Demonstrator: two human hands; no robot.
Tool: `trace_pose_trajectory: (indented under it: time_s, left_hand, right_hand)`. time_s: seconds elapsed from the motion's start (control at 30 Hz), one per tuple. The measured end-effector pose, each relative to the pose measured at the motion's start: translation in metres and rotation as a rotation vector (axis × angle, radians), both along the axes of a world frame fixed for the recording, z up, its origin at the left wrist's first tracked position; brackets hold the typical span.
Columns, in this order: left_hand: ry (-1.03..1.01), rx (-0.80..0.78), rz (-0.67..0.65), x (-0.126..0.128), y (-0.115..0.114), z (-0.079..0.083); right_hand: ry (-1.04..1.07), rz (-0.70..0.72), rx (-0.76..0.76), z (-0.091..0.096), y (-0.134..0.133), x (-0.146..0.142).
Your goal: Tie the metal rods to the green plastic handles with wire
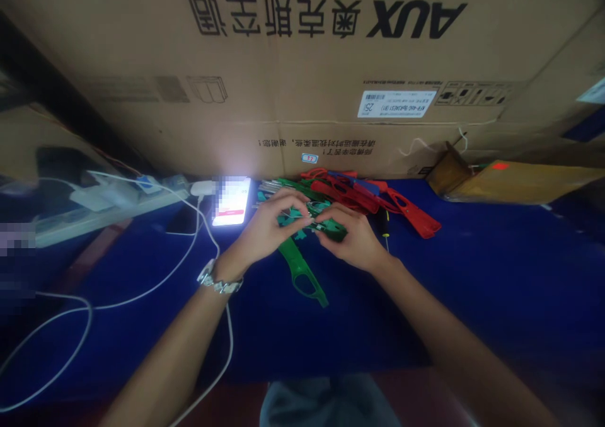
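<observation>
Green pc point(333, 230) is sitting btwn L hand point(271, 222) & R hand point(353, 237), long axis running approx. left-right; R is nearer, clamping it; L is curling at its left end, can't tell if pinching.

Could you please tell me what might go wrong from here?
The green part in the right hand, with the fingertips of the left hand at its end, could slip and get lost among the plastic pieces behind it. The white cable passes close to the left wrist, so it might snag. The screwdriver beside the right hand could be knocked.
</observation>
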State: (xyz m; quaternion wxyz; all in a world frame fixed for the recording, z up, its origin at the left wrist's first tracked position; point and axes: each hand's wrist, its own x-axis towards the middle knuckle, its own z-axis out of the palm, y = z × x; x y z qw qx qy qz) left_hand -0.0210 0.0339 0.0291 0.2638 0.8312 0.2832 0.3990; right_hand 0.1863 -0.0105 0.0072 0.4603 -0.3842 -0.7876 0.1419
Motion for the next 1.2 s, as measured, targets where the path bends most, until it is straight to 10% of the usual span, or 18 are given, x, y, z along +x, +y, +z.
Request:
trace_pose_trajectory:
  time_s: [0.53,0.87,1.2]
  left_hand:
    - [-0.053,0.13,0.132,0.004,-0.005,0.0]
    - [-0.491,0.04,0.384,0.006,-0.003,-0.006]
    - [0.097,0.225,0.062,-0.01,0.006,-0.003]
  right_hand:
    - [0.084,-0.012,0.001,-0.005,0.002,0.002]
    - [0.343,-0.011,-0.194,-0.006,0.003,-0.004]
    - [0.139,0.087,-0.162,-0.006,0.005,0.005]
